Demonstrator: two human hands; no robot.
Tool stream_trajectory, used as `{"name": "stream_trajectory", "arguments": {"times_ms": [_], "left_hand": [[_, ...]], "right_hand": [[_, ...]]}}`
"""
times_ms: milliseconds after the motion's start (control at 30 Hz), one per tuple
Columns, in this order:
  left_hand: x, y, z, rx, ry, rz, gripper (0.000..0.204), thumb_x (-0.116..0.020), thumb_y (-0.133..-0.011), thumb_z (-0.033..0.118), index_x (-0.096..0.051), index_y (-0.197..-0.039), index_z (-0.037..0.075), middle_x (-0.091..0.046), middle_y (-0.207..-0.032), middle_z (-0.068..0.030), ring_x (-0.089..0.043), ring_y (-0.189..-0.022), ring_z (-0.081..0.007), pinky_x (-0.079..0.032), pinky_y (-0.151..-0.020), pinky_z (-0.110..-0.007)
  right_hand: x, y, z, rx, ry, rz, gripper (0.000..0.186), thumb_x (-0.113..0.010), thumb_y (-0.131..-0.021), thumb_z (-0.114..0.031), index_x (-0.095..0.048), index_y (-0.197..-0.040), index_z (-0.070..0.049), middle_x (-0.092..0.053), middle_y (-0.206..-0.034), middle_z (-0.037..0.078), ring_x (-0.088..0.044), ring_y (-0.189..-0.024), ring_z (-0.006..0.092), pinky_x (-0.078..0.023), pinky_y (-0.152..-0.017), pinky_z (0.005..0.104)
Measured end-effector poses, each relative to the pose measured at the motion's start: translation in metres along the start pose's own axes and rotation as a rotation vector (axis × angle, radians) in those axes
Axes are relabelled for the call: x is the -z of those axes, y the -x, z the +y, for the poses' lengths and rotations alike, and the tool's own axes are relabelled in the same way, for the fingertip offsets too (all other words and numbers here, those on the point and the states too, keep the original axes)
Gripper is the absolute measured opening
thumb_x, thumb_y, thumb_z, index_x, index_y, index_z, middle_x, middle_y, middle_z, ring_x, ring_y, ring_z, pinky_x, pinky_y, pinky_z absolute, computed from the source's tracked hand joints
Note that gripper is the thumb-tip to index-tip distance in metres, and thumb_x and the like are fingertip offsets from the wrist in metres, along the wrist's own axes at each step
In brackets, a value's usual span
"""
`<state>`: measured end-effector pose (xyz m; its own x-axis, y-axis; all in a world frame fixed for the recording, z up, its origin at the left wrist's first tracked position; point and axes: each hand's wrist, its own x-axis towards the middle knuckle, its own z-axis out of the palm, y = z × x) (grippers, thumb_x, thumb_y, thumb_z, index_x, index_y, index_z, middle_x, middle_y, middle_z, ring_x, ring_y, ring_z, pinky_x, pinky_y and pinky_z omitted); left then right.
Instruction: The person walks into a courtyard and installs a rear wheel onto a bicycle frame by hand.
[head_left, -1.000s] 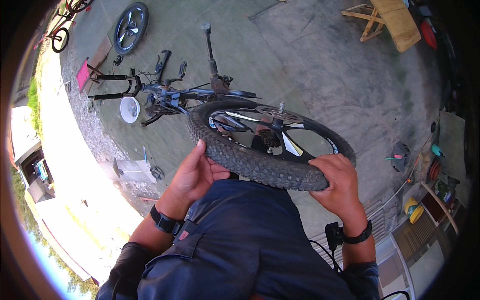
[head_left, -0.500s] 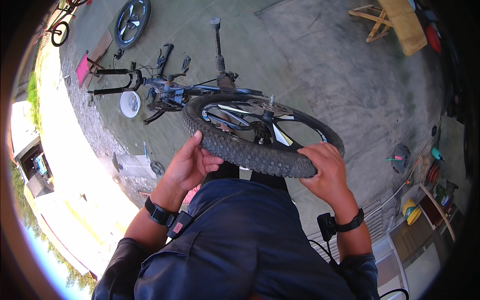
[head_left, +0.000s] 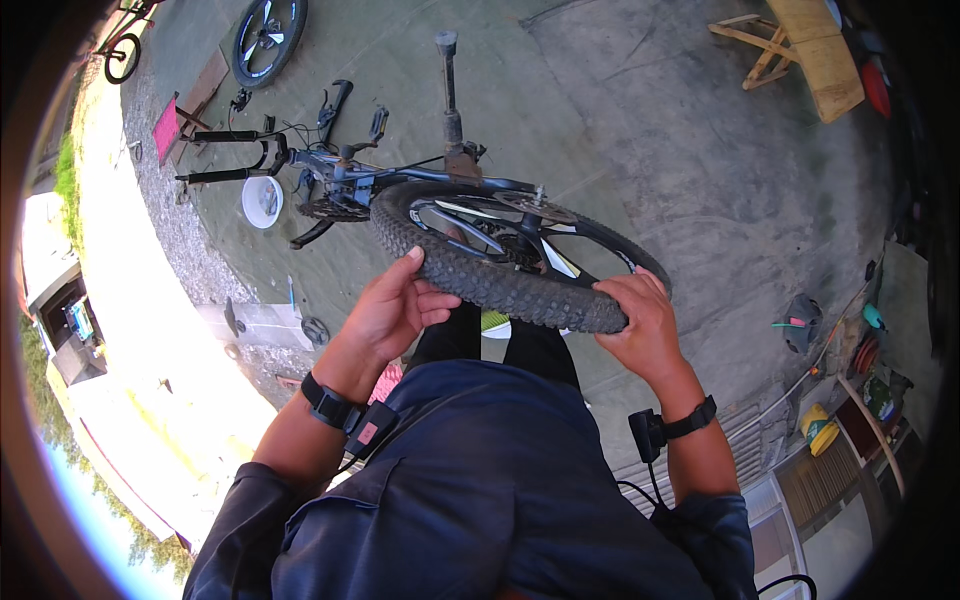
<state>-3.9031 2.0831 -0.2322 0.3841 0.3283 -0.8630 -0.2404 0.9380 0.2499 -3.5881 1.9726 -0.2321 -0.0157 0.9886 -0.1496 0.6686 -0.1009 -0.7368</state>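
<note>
A bicycle wheel with a knobby black tyre [head_left: 505,290] lies tilted before me, with spokes, a disc rotor and an axle. My left hand [head_left: 400,305] grips the tyre's near left side, thumb on the tread and fingers underneath. My right hand [head_left: 640,320] wraps round the tyre at its near right, thumb below. Just beyond the wheel, a dark grey-blue bicycle frame [head_left: 355,180] with a fork [head_left: 215,176] is held level at an upright metal post stand [head_left: 451,90]; the wheel overlaps its rear part, so I cannot tell whether they touch.
Another wheel [head_left: 268,40] lies at the back left. Also around are a white bucket [head_left: 262,203], a pink board [head_left: 167,130], loose parts [head_left: 330,105], a folding wooden table [head_left: 812,60], clutter [head_left: 820,428] along the right and a bicycle [head_left: 122,58] at the far left.
Both hands and the wheel have moved forward and slightly left, toward the frame, uncovering more of my legs. Both grips stay on the tyre.
</note>
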Motion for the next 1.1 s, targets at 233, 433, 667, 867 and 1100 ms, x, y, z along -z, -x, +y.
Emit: {"name": "stream_trajectory", "arguments": {"times_ms": [233, 433, 667, 867, 1100], "left_hand": [[-0.001, -0.015, -0.003, -0.002, -0.01, -0.005, 0.041, -0.047, -0.101, 0.038, -0.055, -0.123, 0.005, -0.07, -0.1, -0.0121, -0.071, -0.085, -0.0223, -0.058, -0.07, -0.031], [0.001, -0.027, -0.005, 0.013, -0.022, 0.011, 0.04, -0.049, -0.1, 0.038, -0.058, -0.118, 0.004, -0.069, -0.098, -0.0123, -0.07, -0.086, -0.0232, -0.058, -0.07, -0.031], [-0.004, -0.037, -0.002, 0.016, -0.087, 0.033, 0.041, -0.047, -0.1, 0.043, -0.058, -0.112, 0.006, -0.07, -0.096, -0.0112, -0.071, -0.085, -0.0225, -0.057, -0.068, -0.029], [-0.008, -0.037, 0.0, 0.011, -0.078, 0.047, 0.041, -0.052, -0.098, 0.041, -0.061, -0.11, 0.003, -0.07, -0.094, -0.0119, -0.07, -0.085, -0.023, -0.057, -0.069, -0.031], [-0.011, -0.038, -0.001, -0.001, -0.131, 0.104, 0.046, -0.048, -0.099, 0.048, -0.06, -0.109, 0.005, -0.07, -0.093, -0.012, -0.071, -0.082, -0.0224, -0.057, -0.067, -0.03]], "right_hand": [[-0.012, 0.001, 0.016, -0.016, -0.017, 0.007, 0.04, -0.074, -0.06, -0.005, -0.066, -0.099, -0.007, -0.066, -0.095, 0.008, -0.063, -0.095, 0.0297, -0.04, -0.103, 0.0486], [-0.02, 0.0, 0.027, -0.027, -0.018, 0.005, 0.039, -0.075, -0.061, -0.006, -0.066, -0.098, -0.008, -0.066, -0.096, 0.008, -0.063, -0.095, 0.03, -0.039, -0.104, 0.0487], [-0.021, -0.004, 0.039, -0.019, -0.011, 0.005, 0.041, -0.075, -0.059, -0.005, -0.064, -0.099, -0.007, -0.065, -0.095, 0.009, -0.062, -0.095, 0.031, -0.041, -0.101, 0.0466], [-0.019, -0.007, 0.041, -0.002, -0.02, 0.003, 0.04, -0.074, -0.059, -0.004, -0.064, -0.098, -0.006, -0.065, -0.094, 0.01, -0.061, -0.093, 0.0318, -0.044, -0.096, 0.0438], [-0.02, -0.011, 0.039, -0.023, -0.014, -0.022, 0.04, -0.075, -0.061, -0.007, -0.064, -0.099, -0.007, -0.065, -0.095, 0.01, -0.06, -0.095, 0.0327, -0.047, -0.089, 0.0423]]}}
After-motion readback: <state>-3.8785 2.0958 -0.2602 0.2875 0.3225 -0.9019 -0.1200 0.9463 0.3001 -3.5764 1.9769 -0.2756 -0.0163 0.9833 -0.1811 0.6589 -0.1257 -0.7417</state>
